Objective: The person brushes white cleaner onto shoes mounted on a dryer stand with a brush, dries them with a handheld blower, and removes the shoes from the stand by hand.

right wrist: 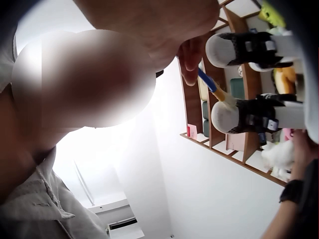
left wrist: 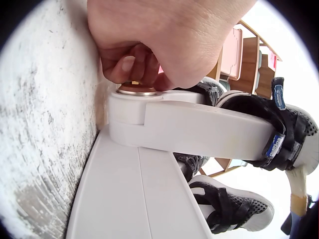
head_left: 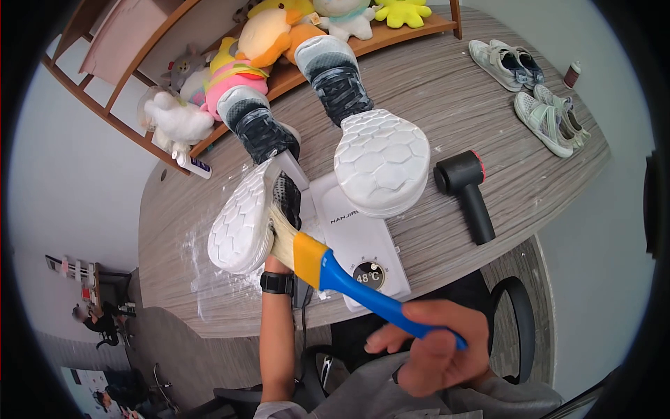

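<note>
A white shoe dryer (head_left: pixel 363 237) showing 48°C stands on the wooden table (head_left: pixel 453 105). Two black mesh shoes are mounted on it, white soles up: the left shoe (head_left: pixel 243 225) and the right shoe (head_left: pixel 380 164). My right hand (head_left: pixel 434 351) grips the blue handle of a flat brush (head_left: pixel 328 269), whose bristles (head_left: pixel 281 234) touch the left shoe's side. My left hand (left wrist: pixel 149 50) is hidden behind that shoe in the head view, with only the wrist watch (head_left: pixel 277 283) showing. In the left wrist view its fingers curl round a copper-coloured knob (left wrist: pixel 135 89) on the dryer's white arm (left wrist: pixel 199 129).
A black handheld blower (head_left: pixel 466 190) lies right of the dryer. Two pairs of pale shoes (head_left: pixel 506 63) (head_left: pixel 551 119) and a small bottle (head_left: pixel 572 73) sit at the far right. Plush toys (head_left: pixel 241 66) fill the wooden shelf behind. White powder (head_left: pixel 202 279) dusts the table's left edge.
</note>
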The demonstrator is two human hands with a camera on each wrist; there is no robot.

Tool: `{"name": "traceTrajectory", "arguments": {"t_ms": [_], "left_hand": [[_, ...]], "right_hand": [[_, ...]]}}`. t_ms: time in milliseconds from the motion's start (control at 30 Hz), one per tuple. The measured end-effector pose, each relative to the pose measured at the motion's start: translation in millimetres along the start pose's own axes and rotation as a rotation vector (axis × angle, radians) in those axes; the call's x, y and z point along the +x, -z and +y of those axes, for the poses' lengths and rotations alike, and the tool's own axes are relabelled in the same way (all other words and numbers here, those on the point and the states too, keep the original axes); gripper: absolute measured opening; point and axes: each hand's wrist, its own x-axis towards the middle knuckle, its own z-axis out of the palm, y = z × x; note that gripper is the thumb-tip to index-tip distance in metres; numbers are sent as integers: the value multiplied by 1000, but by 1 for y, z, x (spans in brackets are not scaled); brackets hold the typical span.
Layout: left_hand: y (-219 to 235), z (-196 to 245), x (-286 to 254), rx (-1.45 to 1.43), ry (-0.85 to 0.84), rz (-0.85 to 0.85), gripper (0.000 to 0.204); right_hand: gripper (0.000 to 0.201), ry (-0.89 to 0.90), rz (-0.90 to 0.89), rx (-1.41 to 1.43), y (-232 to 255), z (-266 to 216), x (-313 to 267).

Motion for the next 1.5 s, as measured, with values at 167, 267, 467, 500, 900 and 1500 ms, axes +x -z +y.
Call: {"name": "traceTrajectory", "arguments": {"t_ms": [167, 267, 467, 500, 900, 1500], "left_hand": [[-10, 0, -10, 92, -17, -50, 47], [-10, 2, -7, -327, 125, -6, 44], [133, 15, 38, -503, 567, -273, 43], [134, 12, 35, -504, 585, -271, 43], [140, 23, 74, -1116, 541, 86, 35], [153, 35, 111, -1807, 447, 632, 24]], "right_hand": [[17, -81, 261, -41, 0, -7, -2], [12, -80, 190, -336, -13, 14, 12], [13, -46, 198, -28, -26, 20, -10], [13, 59, 259, 41, -27, 18, -17], [35, 345, -345, -207, 9, -9, 7], [44, 380, -430, -692, -12, 1, 18]]}}
